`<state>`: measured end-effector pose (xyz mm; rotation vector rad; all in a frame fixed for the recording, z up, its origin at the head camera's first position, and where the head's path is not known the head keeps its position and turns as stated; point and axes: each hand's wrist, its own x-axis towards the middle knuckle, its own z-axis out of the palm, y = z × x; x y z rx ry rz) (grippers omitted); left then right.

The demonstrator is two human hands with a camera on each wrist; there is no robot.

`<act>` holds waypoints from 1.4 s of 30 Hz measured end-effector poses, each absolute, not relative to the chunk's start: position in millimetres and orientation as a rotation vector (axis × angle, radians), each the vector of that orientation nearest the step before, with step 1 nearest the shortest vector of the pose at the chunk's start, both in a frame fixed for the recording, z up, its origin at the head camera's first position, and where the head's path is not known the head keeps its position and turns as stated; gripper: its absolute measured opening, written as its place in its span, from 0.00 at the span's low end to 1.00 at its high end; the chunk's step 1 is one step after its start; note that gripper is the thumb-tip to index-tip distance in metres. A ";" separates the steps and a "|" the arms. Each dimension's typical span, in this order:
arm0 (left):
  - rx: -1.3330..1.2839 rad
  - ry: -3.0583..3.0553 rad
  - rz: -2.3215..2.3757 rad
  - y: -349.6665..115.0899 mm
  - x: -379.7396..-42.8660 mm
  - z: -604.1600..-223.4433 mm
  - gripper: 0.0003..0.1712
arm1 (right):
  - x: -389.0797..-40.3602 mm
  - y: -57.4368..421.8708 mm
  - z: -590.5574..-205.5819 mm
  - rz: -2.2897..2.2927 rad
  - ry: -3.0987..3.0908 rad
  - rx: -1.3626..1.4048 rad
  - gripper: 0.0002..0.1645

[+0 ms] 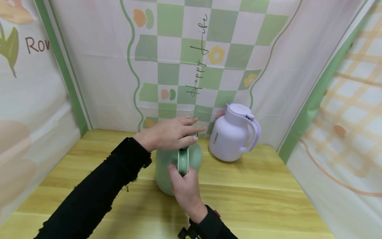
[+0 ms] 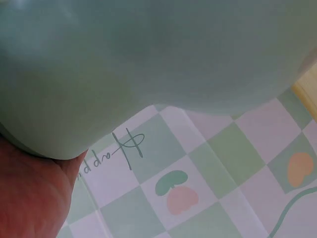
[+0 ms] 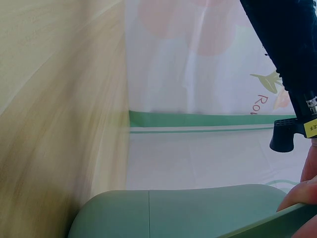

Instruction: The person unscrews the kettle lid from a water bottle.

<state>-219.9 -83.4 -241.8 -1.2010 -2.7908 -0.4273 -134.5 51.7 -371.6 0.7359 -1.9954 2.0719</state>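
Observation:
A green thermos jug [image 1: 193, 156] stands on the wooden table, its handle facing me. My right hand [image 1: 187, 192] grips that handle [image 1: 183, 161], thumb along its left side. Over the top of the jug lies my left hand [image 1: 171, 133], palm down with fingers stretched out, hiding most of the lid. The left wrist view shows the palm [image 2: 34, 193] right at the rim of the jug [image 2: 148, 54]. In the right wrist view, fingers [image 3: 302, 196] lie round the handle, beside the jug's body [image 3: 183, 210].
A lilac thermos jug [image 1: 228, 137] stands to the right and behind the green one, handle to the right. Printed cloth [image 1: 104, 66] hangs at the back and both sides of the wooden table [image 1: 253, 205]. A black wrist mount [image 1: 188, 233] sits by the right sleeve.

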 end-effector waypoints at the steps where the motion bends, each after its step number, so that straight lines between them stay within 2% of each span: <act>1: -1.193 -2.794 -0.425 -83.2 -219.8 -242.8 0.30 | -134.4 51.5 -371.8 2.076 -1.996 0.731 0.30; 10: -1.122 -2.774 -0.399 -77.8 -216.3 -245.3 0.30 | -134.8 49.3 -372.7 2.074 -1.988 0.689 0.29; 30: -0.788 -2.938 -0.266 -53.9 -199.7 -237.9 0.32 | -136.6 50.4 -373.5 2.113 -1.944 0.758 0.29; 38: -0.756 -2.910 -0.350 -55.9 -200.0 -241.7 0.36 | -136.2 51.4 -374.8 2.111 -1.961 0.759 0.29; 42: -0.834 -2.848 -0.426 -62.6 -203.7 -238.8 0.38 | -137.4 50.8 -374.3 2.075 -1.965 0.766 0.29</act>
